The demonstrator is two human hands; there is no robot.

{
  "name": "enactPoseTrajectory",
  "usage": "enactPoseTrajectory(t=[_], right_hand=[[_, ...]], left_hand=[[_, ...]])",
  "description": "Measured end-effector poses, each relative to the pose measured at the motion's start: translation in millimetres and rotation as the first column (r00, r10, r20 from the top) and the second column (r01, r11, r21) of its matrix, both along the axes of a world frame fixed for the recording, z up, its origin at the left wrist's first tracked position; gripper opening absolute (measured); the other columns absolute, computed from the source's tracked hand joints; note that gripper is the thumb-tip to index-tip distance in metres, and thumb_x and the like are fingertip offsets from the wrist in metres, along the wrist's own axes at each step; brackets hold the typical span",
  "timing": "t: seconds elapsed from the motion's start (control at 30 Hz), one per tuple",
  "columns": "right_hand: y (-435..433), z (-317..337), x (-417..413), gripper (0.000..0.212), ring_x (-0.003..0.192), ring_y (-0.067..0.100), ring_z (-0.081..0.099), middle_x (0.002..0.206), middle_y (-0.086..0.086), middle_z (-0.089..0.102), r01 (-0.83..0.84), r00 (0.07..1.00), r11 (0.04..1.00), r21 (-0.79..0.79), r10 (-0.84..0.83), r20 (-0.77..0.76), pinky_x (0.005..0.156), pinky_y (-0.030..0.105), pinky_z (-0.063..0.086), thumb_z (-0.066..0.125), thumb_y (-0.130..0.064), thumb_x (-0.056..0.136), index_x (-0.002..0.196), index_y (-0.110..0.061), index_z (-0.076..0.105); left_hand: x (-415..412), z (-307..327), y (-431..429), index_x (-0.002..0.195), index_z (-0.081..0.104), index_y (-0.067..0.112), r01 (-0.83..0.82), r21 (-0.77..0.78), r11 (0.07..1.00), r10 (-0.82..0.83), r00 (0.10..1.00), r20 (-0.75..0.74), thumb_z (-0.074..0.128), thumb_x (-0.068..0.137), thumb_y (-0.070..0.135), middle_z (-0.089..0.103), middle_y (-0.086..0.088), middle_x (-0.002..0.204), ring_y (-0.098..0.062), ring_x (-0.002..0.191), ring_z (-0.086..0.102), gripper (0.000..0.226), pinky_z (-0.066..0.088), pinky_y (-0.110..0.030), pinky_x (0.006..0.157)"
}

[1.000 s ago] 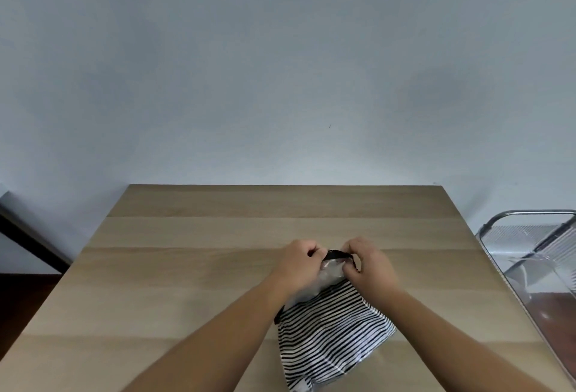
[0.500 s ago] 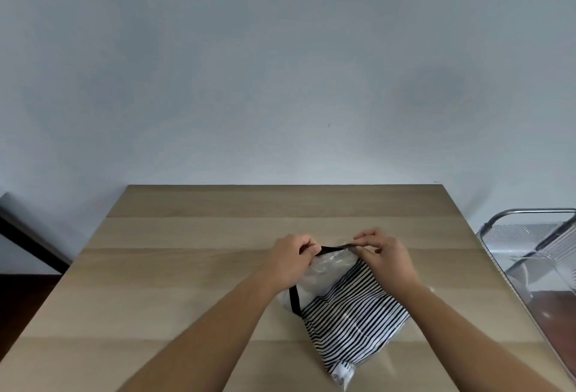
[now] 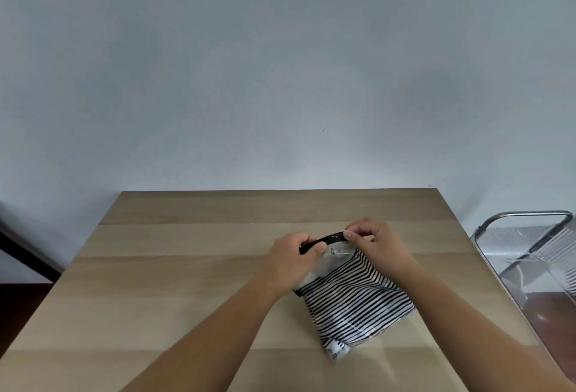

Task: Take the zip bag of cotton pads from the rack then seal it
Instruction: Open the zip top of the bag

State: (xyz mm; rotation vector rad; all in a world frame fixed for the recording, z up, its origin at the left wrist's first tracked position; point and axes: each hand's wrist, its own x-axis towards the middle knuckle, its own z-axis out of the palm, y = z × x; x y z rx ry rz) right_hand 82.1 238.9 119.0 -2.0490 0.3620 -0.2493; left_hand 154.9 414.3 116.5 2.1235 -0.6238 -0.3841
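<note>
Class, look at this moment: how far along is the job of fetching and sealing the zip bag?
Done: the striped zip bag is off the rack and lies on the table. In hand: the left hand and right hand each pinch the black zip strip at the bag's top. Left: pressing along the strip; whether any of it has closed cannot be told.

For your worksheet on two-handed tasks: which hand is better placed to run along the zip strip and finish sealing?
Probably the right hand: it pinches the black zip strip mid-length, while the left hand anchors its end.
</note>
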Motion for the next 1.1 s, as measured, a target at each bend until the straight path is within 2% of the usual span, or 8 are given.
enactPoseTrajectory(t=[0.2, 0.37, 0.47, 0.67, 0.8, 0.87, 0.93, 1.1], right_hand=[[6, -8, -9, 0.019, 0.085, 0.012, 0.061, 0.093, -0.002, 0.067, 0.056, 0.998, 0.997, -0.048, -0.056, 0.011, 0.079, 0.029, 0.047, 0.053, -0.011, 0.091, 0.088, -0.022, 0.069], [11, -6, -14, 0.023, 0.082, 0.008, 0.064, 0.097, -0.008, 0.069, -0.026, 1.000, 0.999, 0.048, 0.025, 0.009, 0.075, 0.021, 0.049, 0.063, -0.010, 0.084, 0.091, -0.031, 0.069], [14, -4, -15, 0.030, 0.081, -0.001, 0.060, 0.095, -0.013, 0.068, -0.023, 0.999, 0.999, 0.030, 0.022, 0.035, 0.069, 0.014, 0.046, 0.069, -0.014, 0.078, 0.089, -0.041, 0.065], [7, -8, -15, 0.020, 0.077, -0.004, 0.061, 0.088, -0.013, 0.070, 0.187, 0.975, 0.981, 0.046, -0.191, 0.117, 0.068, 0.019, 0.046, 0.064, -0.011, 0.084, 0.084, -0.031, 0.070], [-5, -3, -16, 0.018, 0.085, 0.004, 0.064, 0.087, -0.009, 0.072, 0.142, 0.983, 0.985, 0.102, -0.152, 0.106, 0.077, 0.022, 0.048, 0.062, -0.013, 0.086, 0.078, -0.026, 0.072], [-9, 4, -15, 0.023, 0.087, 0.004, 0.065, 0.088, -0.010, 0.073, 0.067, 0.989, 0.987, 0.146, -0.085, 0.119, 0.076, 0.017, 0.050, 0.058, -0.011, 0.088, 0.076, -0.025, 0.070], [-12, 9, -15, 0.024, 0.079, 0.003, 0.064, 0.081, -0.013, 0.073, -0.001, 0.990, 0.984, 0.181, -0.024, 0.140, 0.069, 0.014, 0.049, 0.054, -0.008, 0.091, 0.073, -0.019, 0.067], [-13, 16, -13, 0.028, 0.061, 0.007, 0.050, 0.058, -0.008, 0.059, -0.079, 0.991, 0.986, 0.149, 0.062, 0.115, 0.063, 0.027, 0.037, 0.048, -0.010, 0.094, 0.068, -0.014, 0.054]], left_hand=[[-9, 3, -11, 0.068, 0.060, 0.022, -0.123, -0.093, 0.988, 0.131, 0.988, 0.081, 0.054, 0.090, 0.026, 0.065, 0.003, 0.070, -0.016, 0.070, 0.060, 0.023, 0.049, -0.036, 0.068], [-10, 11, -13, 0.079, 0.065, 0.016, -0.083, -0.222, 0.971, 0.100, 0.993, 0.066, 0.054, 0.090, 0.019, 0.067, 0.002, 0.076, -0.013, 0.075, 0.061, 0.016, 0.048, -0.027, 0.070], [-10, 15, -12, 0.076, 0.065, 0.019, -0.029, -0.281, 0.959, 0.032, 0.999, 0.008, 0.054, 0.090, 0.018, 0.063, 0.007, 0.070, -0.006, 0.068, 0.058, 0.018, 0.047, -0.022, 0.067], [-5, 22, -4, 0.072, 0.065, 0.023, 0.050, -0.397, 0.916, -0.104, 0.988, -0.117, 0.054, 0.091, 0.012, 0.065, 0.013, 0.063, 0.002, 0.065, 0.059, 0.025, 0.046, -0.011, 0.065], [3, 25, 4, 0.068, 0.063, 0.023, 0.074, -0.376, 0.924, -0.138, 0.979, -0.148, 0.053, 0.092, 0.012, 0.063, 0.014, 0.060, 0.003, 0.061, 0.056, 0.028, 0.043, -0.009, 0.062], [7, 24, 7, 0.067, 0.061, 0.022, 0.090, -0.344, 0.935, -0.151, 0.976, -0.156, 0.052, 0.093, 0.013, 0.061, 0.012, 0.062, 0.001, 0.062, 0.054, 0.029, 0.042, -0.010, 0.062], [11, 23, 9, 0.067, 0.061, 0.022, 0.094, -0.323, 0.942, -0.152, 0.975, -0.160, 0.051, 0.093, 0.014, 0.061, 0.009, 0.063, -0.001, 0.063, 0.054, 0.028, 0.042, -0.012, 0.065], [20, 17, 16, 0.071, 0.063, 0.022, 0.095, -0.249, 0.964, -0.135, 0.980, -0.148, 0.053, 0.092, 0.016, 0.060, 0.006, 0.066, -0.004, 0.064, 0.052, 0.024, 0.040, -0.016, 0.065]])
